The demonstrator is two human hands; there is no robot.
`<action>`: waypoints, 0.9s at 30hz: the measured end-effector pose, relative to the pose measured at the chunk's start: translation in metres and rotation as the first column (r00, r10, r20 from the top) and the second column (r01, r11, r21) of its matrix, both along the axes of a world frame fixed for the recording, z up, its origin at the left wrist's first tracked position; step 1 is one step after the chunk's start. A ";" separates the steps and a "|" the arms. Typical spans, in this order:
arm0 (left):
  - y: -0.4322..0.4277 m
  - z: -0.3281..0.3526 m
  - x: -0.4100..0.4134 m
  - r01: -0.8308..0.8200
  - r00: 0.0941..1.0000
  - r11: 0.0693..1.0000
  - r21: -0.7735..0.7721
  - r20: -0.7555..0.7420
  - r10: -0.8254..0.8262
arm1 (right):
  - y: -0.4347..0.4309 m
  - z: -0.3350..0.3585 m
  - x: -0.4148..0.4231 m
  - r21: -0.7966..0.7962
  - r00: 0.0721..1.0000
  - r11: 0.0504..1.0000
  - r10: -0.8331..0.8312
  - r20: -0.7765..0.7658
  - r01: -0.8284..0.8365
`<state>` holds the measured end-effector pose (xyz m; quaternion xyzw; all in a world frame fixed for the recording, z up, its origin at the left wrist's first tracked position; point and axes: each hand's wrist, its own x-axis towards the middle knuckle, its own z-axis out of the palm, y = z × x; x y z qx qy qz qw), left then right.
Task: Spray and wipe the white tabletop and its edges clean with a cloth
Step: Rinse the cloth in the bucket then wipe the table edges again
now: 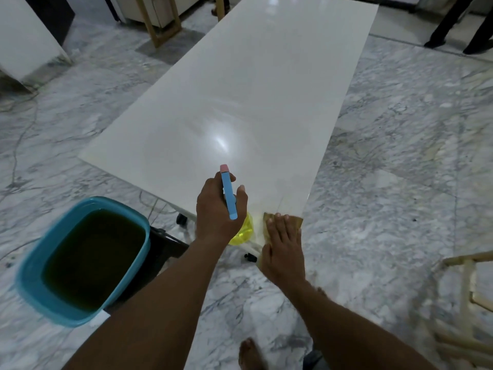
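Observation:
A long glossy white tabletop (248, 84) stretches away from me across the marble floor. My left hand (217, 212) grips a spray bottle (229, 194) with a blue head, a pink nozzle tip and a yellow body, held over the table's near end. The nozzle points up the table. My right hand (284, 247) lies flat, fingers straight, pressing a tan cloth (269, 217) against the near right corner and edge of the table. Most of the cloth is hidden under that hand.
A blue tub (32, 287) of dark liquid stands on a dark stand at my lower left. Table casters (182, 218) show under the near edge. Wooden frames (466, 284) stand at the right, another (160, 25) at the far left. A person's dark legs (450, 20) stand far right.

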<state>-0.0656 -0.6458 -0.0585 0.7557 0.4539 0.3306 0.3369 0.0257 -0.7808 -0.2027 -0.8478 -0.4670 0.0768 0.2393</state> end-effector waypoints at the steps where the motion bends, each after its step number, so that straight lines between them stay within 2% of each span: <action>1: -0.002 0.000 -0.003 0.008 1.000 1.000 0.005 -0.014 -0.008 | -0.008 -0.001 -0.009 0.054 1.000 0.998 0.014 -0.017 -0.013; 3: -0.005 0.003 -0.006 0.026 0.999 1.000 0.007 -0.046 -0.025 | -0.023 -0.002 -0.021 0.133 0.998 0.989 0.058 0.002 -0.058; 5: -0.010 0.006 -0.006 0.063 0.995 0.998 -0.003 -0.073 -0.063 | -0.039 0.010 -0.028 0.130 0.994 0.986 0.110 -0.020 -0.107; 7: -0.013 0.011 -0.005 0.114 0.987 0.993 -0.017 -0.116 -0.115 | -0.048 0.040 -0.024 0.072 0.979 0.995 0.080 -0.189 -0.067; 9: -0.016 0.015 -0.004 0.200 0.961 0.979 -0.037 -0.187 -0.204 | -0.051 0.058 -0.008 0.033 0.868 0.994 -0.075 -0.492 0.104; 10: -0.018 0.016 -0.005 0.252 0.939 0.966 -0.053 -0.229 -0.257 | -0.048 0.065 0.006 0.019 0.750 0.965 -0.191 -0.633 0.262; 11: -0.020 0.016 -0.006 0.301 0.910 0.950 -0.080 -0.276 -0.311 | -0.042 0.072 0.022 -0.043 0.497 0.887 -0.296 -0.816 0.459; 12: -0.022 0.016 -0.006 0.342 0.877 0.934 -0.108 -0.321 -0.358 | -0.035 0.077 0.036 -0.128 0.156 0.800 -0.267 -0.951 0.587; 13: -0.025 0.015 -0.007 0.376 0.841 0.916 -0.139 -0.365 -0.401 | -0.034 0.086 0.048 -0.193 -0.117 0.764 -0.153 -0.981 0.616; 14: -0.028 0.014 -0.009 0.407 0.802 0.898 -0.170 -0.405 -0.440 | -0.035 0.093 0.062 -0.194 -0.264 0.770 -0.035 -0.964 0.608; 16: -0.033 0.012 -0.010 0.460 0.719 0.856 -0.235 -0.467 -0.514 | -0.039 0.105 0.080 -0.149 -0.409 0.806 0.123 -0.904 0.573; 18: -0.037 0.011 -0.009 0.493 0.651 0.819 -0.292 -0.500 -0.571 | -0.044 0.113 0.089 -0.119 -0.466 0.819 0.194 -0.863 0.561; 20: -0.039 0.010 -0.008 0.521 0.599 0.791 -0.320 -0.523 -0.606 | -0.041 0.113 0.094 -0.154 -0.455 0.797 0.165 -0.875 0.585; 22: -0.041 0.009 -0.006 0.549 0.558 0.767 -0.333 -0.538 -0.632 | -0.036 0.116 0.094 -0.194 -0.492 0.799 0.141 -0.859 0.569; 27: -0.045 0.012 0.001 0.598 0.487 0.733 -0.325 -0.578 -0.654 | -0.031 0.115 0.090 -0.221 -0.452 0.836 0.036 -0.891 0.502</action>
